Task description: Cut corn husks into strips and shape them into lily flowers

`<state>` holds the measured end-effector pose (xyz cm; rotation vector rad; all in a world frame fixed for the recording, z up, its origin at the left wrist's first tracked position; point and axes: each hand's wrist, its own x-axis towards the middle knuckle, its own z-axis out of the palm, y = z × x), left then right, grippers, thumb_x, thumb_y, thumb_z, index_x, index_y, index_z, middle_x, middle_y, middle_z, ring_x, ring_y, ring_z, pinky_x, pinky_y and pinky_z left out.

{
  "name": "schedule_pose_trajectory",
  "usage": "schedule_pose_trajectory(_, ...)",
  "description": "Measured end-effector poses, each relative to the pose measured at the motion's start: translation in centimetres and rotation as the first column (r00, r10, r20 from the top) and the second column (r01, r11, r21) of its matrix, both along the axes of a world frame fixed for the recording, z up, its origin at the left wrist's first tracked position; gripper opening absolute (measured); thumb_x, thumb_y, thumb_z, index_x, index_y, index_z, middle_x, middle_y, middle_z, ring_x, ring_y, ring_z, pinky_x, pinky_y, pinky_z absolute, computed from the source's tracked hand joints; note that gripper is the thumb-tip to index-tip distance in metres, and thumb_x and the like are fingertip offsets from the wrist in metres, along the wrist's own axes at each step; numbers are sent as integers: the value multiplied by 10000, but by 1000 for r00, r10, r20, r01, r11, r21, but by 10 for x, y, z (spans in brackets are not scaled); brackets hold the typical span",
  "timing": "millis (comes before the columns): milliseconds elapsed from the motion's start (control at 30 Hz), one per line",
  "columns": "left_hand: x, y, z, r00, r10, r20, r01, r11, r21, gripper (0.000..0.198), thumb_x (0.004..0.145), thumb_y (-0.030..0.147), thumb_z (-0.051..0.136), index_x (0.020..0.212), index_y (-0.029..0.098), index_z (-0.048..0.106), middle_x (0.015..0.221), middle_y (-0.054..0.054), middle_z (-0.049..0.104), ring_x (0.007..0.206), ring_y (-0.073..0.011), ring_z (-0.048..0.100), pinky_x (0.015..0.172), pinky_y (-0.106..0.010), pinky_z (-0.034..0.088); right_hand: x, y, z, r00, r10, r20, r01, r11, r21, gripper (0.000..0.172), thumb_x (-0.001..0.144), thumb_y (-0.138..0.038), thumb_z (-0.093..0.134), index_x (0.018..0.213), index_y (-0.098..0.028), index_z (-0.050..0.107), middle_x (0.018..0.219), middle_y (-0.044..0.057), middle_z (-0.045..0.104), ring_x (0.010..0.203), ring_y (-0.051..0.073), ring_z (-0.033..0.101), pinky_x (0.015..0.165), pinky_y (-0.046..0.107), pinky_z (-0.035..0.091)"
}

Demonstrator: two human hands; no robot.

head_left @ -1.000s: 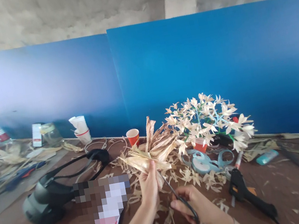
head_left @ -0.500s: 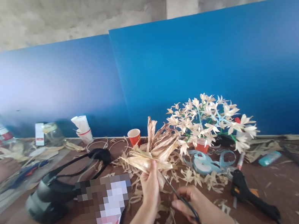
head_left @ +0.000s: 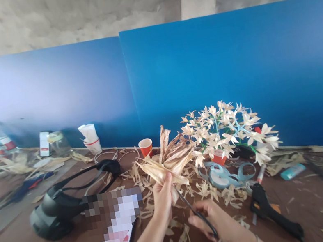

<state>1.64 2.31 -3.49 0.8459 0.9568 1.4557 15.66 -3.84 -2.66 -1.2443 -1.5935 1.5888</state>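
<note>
Dried corn husks (head_left: 164,164) are pinched in the left-hand fingers (head_left: 165,189), fanned from 10 to 2 o'clock; scissors (head_left: 194,211) are gripped by the right hand (head_left: 207,221), tips at 11 o'clock beside the husks.

I'd call this a makeshift craft workshop. Along the top of my view runs raw concrete (head_left: 67,12), with blue panels (head_left: 203,76) standing against it. The brown tabletop (head_left: 14,226) is a working mess: dried husk scraps (head_left: 182,238) litter it, a black hot glue gun (head_left: 267,210) lies at lower right, and a roll of pale blue ribbon (head_left: 218,177) sits near pale husk flowers (head_left: 225,130).
</note>
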Motion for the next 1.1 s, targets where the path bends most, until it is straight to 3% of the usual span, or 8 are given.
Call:
schedule_pose_trajectory(333,1,-1,-2,1000,3,-6,-4,1000,-9,491,684,547,604,435,157,437,227,70,335,215,-29,250,314,-183,143,-2,1,-4,1000,-12,2,12,1000,-9,329,699,-472,597,706,-165,477,347,-104,405,278,33,338,277,137,210)
schedule_pose_trajectory(700,2,-3,6,1000,-7,-21,6,999,-36,505,614,580,637,441,186,372,220,79,316,204,-32,239,293,-178,143,1,1,-4,1000,-1,-5,1,1000,17,330,707,-474,595,680,-172,465,362,-113,366,285,33,315,286,151,218)
schedule_pose_trajectory(1100,-7,6,-1,983,-165,-81,161,985,-55,462,593,576,658,531,134,541,253,66,370,188,-44,288,265,-178,126,12,2,0,996,58,67,-59,998,7,299,716,-444,595,704,-164,490,381,-105,384,307,32,322,311,150,239)
